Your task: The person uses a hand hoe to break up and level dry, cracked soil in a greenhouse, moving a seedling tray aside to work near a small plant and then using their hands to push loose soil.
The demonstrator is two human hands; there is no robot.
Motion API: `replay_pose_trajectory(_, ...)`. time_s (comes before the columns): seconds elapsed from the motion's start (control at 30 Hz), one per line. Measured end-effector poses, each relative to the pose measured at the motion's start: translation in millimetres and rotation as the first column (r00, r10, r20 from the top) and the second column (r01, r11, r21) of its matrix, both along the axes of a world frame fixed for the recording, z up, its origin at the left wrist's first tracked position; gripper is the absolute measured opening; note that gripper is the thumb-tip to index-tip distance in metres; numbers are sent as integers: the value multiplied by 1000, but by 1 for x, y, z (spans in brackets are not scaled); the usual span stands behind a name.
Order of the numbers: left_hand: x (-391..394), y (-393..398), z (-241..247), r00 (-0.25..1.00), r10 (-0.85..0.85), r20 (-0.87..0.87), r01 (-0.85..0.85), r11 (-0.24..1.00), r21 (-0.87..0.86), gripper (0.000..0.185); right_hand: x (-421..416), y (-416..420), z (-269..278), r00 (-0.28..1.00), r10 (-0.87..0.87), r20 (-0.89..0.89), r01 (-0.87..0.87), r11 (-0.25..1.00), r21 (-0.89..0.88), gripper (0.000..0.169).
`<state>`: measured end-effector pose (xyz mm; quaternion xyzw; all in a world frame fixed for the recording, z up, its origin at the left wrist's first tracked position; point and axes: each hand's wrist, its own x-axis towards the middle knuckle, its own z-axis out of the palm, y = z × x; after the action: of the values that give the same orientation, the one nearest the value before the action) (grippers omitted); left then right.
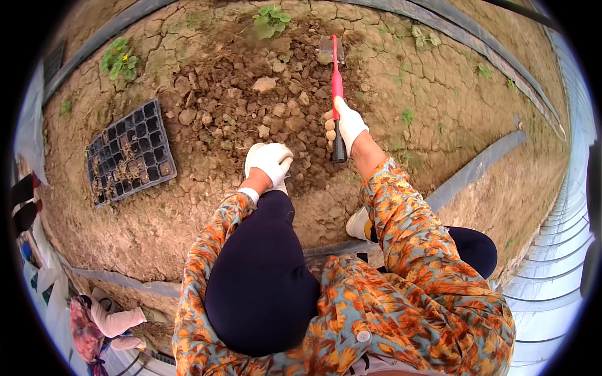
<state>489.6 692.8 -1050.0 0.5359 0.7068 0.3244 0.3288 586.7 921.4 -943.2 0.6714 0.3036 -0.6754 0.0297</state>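
Observation:
My right hand (347, 123), in a white glove, is closed around the black-ended handle of a red hand hoe (337, 84). The hoe's metal blade (332, 50) rests on the loosened soil at the top centre. My left hand (270, 162), also gloved in white, lies over the front of my left shoe by the near edge of the broken soil. Its fingers are curled and partly hidden, so whether anything is in them does not show. Broken clods of brown soil (263, 103) spread in front of both hands.
A black plastic seedling tray (131, 152) with dry plant bits lies at the left. Leafy green plants (272, 21) and a yellow-flowered one (119, 58) grow from cracked ground. Flat grey hoses (475, 171) cross the soil. Another person (101, 324) is at the lower left.

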Motion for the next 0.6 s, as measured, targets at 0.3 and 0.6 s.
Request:
replay_pose_trajectory(0.3,2,5,7,1000,-5,-9,5,1000,8,11,36,-30,-23,992,122,24,-118,984,-134,55)
replay_pose_trajectory(0.6,0,1,3,1000,18,9,-18,1000,-8,12,-2,-31,4,986,119,-117,-82,956,281,51)
